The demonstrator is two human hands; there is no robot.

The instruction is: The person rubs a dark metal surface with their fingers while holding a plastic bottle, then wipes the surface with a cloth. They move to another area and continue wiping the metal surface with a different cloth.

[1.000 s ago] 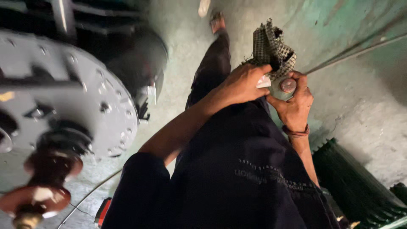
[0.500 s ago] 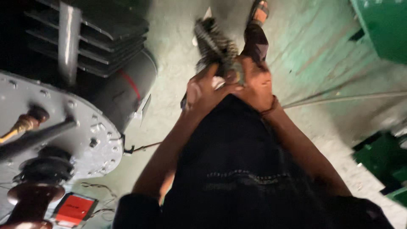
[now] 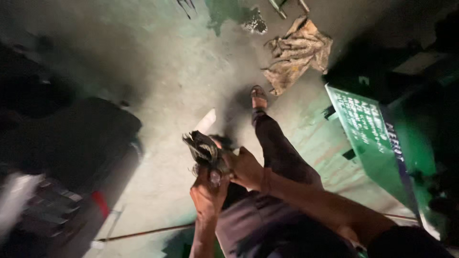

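Both hands meet just below frame centre: the left hand (image 3: 206, 198) is clenched round the lower end of a checked cloth (image 3: 203, 150) and a small object too blurred to name, while the right hand (image 3: 246, 169) grips the cloth from the 3 o'clock side. Open floor (image 3: 181, 71) runs from 10 to 1 o'clock, hemmed by a dark machine (image 3: 71, 143) at 9 and a green panel (image 3: 373, 138) at 3. The floor is green-stained concrete, dimly lit, with a crumpled rag (image 3: 299, 52) at 1 o'clock and a thin rod (image 3: 143, 232) lying at 7.

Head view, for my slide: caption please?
Both hands, left and right, grip a checked rag above a concrete floor.
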